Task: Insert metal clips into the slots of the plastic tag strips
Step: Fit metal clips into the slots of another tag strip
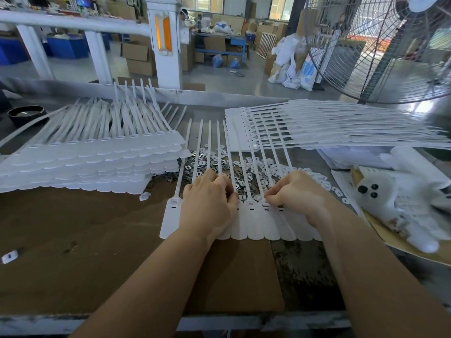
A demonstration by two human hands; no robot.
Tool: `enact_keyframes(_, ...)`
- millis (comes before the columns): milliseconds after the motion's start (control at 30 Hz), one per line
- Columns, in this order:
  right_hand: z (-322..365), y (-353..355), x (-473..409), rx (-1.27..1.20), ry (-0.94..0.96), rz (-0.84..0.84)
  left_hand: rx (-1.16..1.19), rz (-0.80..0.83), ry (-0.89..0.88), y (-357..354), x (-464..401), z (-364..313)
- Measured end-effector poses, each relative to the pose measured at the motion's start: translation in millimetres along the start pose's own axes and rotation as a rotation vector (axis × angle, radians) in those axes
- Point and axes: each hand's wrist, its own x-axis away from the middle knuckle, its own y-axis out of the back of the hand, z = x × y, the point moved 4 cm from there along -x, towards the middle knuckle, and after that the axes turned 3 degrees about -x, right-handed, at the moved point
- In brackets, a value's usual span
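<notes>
While both hands (207,198) (295,191) pinch clips (264,202), tag strip (253,223) lies on cardboard-topped bench (85,228).

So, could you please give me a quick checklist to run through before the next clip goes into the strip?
1. Tag strip lying flat on the table: ok.
2. Left hand steadying the strip: ok.
3. Right hand fingertips at a slot: ok.
4. Clip actually in the fingertips: cannot tell.
5. Clip pile within reach behind the strip: ok.
6. Leftmost slot filled: cannot tell.
</notes>
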Motion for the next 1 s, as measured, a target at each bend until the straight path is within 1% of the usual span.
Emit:
enact_keyframes(167,2,2,1,-0.011,-0.032,0.037,-0.005,0.004,0.004,0,-1,0)
enact_keyframes(367,1,-4,2,0.024,0.059,-0.009,-0.002,-0.009,0.010,0,0,0)
enact_keyframes(500,-2,-3,2,0.028,0.080,-0.072,0.004,-0.005,0.006,0,0,-1)
enact_keyframes(700,-1,-3,1,0.054,0.095,-0.062,-0.002,-0.004,0.004,0,0,0)
enact_keyframes(800,-1,-3,1,0.067,0.150,-0.064,-0.006,-0.002,0.007,0,0,0)
enact_keyframes(900,3,-6,2,0.115,0.238,-0.113,-0.012,0.001,0.016,-1,-1,1)
enact_keyframes(1000,4,-7,-2,0.115,0.257,-0.169,-0.009,0.003,0.018,-1,0,1)
